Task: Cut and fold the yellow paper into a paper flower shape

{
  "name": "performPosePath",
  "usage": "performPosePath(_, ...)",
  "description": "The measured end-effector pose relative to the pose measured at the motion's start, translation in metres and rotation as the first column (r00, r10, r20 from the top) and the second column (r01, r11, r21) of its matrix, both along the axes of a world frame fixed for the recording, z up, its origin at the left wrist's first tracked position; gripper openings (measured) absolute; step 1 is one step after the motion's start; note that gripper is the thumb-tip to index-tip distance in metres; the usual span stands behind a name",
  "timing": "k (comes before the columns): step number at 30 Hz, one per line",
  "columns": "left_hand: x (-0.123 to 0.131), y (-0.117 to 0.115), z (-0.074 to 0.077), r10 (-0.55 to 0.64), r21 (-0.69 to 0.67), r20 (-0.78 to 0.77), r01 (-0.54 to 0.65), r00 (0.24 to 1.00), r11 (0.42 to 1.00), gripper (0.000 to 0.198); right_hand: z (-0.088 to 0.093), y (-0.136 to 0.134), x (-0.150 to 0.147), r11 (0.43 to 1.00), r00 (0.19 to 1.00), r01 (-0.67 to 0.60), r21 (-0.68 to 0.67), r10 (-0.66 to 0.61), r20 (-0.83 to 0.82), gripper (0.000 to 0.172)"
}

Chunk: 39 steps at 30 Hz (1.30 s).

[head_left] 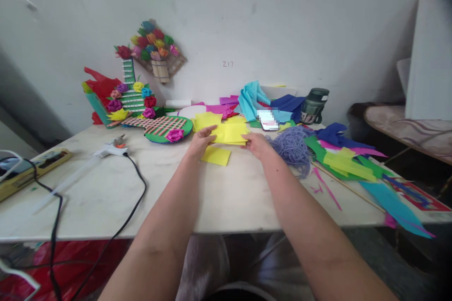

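Between my two hands, just above the table [233, 197], is a rectangle of yellow crepe paper [229, 133]. My left hand [202, 141] pinches its left edge, and my right hand [257, 145] grips the right edge. A smaller yellow paper piece [217, 155] lies flat on the table just below, close to my left hand. More yellow paper [208, 119] sits behind the held sheet. To the right of my right hand is a tangled heap of purple yarn [292, 149].
Left stand a white glue gun [109, 147] with a black cord and a power strip [38, 169]. A flower-decorated guitar shape [165, 128] lies behind. Blue paper [251, 99], a phone [267, 120] and a dark green bottle [314, 105] are at the back. A thin stick [348, 186] lies right.
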<state>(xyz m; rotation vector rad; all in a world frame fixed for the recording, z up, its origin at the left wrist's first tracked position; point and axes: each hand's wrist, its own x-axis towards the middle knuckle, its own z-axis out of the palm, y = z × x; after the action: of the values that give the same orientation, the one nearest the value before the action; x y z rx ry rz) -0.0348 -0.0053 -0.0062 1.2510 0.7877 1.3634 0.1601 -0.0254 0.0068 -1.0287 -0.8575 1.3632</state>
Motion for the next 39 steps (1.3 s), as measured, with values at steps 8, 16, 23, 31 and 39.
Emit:
performPosePath(8, 0.006, -0.007, 0.005, 0.022, 0.026, 0.077, -0.024, 0.997, 0.999, 0.084, -0.006, 0.008, -0.001, 0.999, 0.998, 0.049, 0.024, -0.048, -0.045, 0.013)
performPosePath(16, 0.006, -0.001, 0.004, 0.114, 0.072, 0.066, -0.118, 0.991, 0.990, 0.089, -0.013, 0.014, -0.001, 0.997, 0.997, 0.059, 0.040, -0.057, -0.054, 0.017)
performPosePath(23, 0.011, 0.004, 0.007, 0.242, 0.185, -0.048, -0.230, 0.969, 0.956, 0.088, -0.008, 0.007, 0.002, 0.999, 1.000, 0.031, -0.013, -0.031, 0.003, 0.013)
performPosePath(31, 0.016, 0.009, 0.004, 0.285, 0.302, -0.072, -0.252, 0.956, 0.919, 0.085, -0.004, 0.000, 0.002, 1.000, 0.999, -0.011, 0.000, 0.011, -0.034, 0.016)
performPosePath(39, 0.020, 0.008, 0.006, 0.325, 0.327, -0.068, -0.287, 0.943, 0.901, 0.083, -0.009, 0.006, 0.001, 0.997, 0.996, 0.021, 0.069, -0.015, -0.086, 0.013)
